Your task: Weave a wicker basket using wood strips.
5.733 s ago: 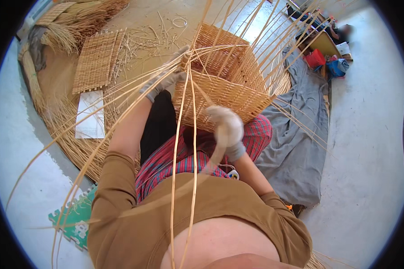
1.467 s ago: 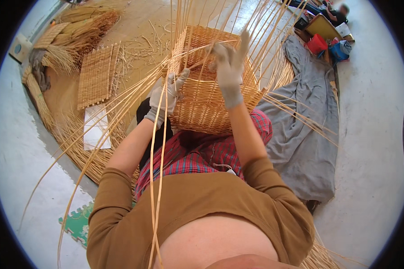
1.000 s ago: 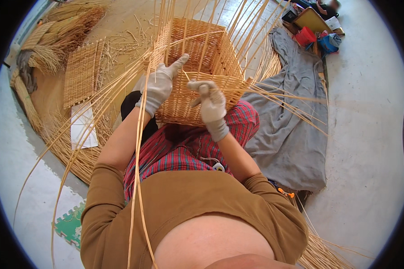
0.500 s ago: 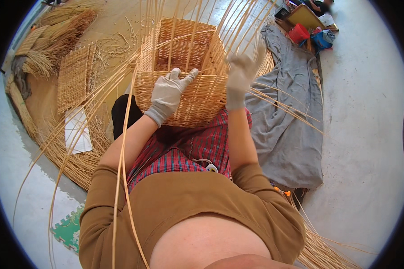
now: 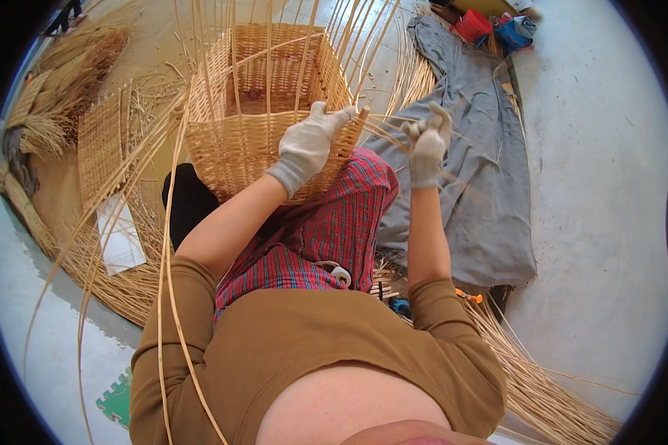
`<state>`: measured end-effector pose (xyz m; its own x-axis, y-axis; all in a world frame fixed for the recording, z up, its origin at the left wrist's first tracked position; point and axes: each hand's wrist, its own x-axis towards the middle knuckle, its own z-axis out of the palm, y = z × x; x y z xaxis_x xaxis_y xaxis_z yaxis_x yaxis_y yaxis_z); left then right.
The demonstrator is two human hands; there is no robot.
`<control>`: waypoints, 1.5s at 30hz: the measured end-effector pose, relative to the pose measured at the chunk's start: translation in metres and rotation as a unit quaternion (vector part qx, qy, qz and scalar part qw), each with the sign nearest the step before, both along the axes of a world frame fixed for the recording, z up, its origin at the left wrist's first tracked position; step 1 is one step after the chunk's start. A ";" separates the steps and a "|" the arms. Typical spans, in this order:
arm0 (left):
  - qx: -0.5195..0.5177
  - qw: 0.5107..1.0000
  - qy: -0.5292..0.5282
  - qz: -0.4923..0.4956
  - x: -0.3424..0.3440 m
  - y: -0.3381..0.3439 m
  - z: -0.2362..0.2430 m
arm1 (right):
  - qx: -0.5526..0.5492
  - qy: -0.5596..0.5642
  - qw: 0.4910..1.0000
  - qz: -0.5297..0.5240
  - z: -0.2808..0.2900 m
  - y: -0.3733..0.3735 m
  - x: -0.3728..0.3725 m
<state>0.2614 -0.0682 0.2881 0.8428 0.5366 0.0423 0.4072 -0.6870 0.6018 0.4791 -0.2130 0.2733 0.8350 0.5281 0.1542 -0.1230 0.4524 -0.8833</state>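
Observation:
A half-woven wicker basket (image 5: 237,152) rests on my lap, tilted, with long upright stakes rising from its rim. My gloved left hand (image 5: 309,142) grips its near rim by the right corner, the index finger stretched toward the corner post. Just right of the basket, my gloved right hand (image 5: 427,141) is closed round thin wicker strands (image 5: 386,130) that run out from that corner. Their free ends trail past the hand over the grey cloth, blurred. Other long strands (image 5: 172,245) hang from the basket's left side, some across my left arm.
A grey cloth (image 5: 475,200) covers the floor at right, with a red bucket (image 5: 472,26) and a blue bucket (image 5: 513,33) beyond it. A woven panel (image 5: 102,144), brush-like bundles (image 5: 63,89) and a white sheet (image 5: 122,233) lie at left. Loose canes (image 5: 542,378) spread at lower right.
My left hand has slid right along the rim to the corner. My right hand has moved outward from the basket, with strands now in it. The basket sits further left in view.

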 end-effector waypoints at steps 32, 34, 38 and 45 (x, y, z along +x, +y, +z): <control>-0.188 0.774 -0.461 0.392 -0.193 0.046 -0.038 | -0.299 -0.583 0.683 -0.322 0.024 0.081 -0.111; -0.095 0.793 -0.482 0.359 -0.207 0.061 -0.026 | -0.094 -0.441 0.873 -0.183 0.020 0.093 -0.159; -0.218 0.768 -0.554 0.236 -0.209 0.061 -0.052 | -0.046 -0.593 0.789 0.154 0.027 0.100 -0.273; -0.398 0.810 -0.393 0.174 -0.245 0.118 -0.063 | -0.132 -0.642 0.724 0.215 0.053 0.121 -0.331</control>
<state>0.0167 0.0499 0.2255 0.5149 0.8571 0.0155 -0.2307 0.1212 0.9654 0.1477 -0.0920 0.3261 -0.1569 0.8491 0.5044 0.7971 0.4104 -0.4430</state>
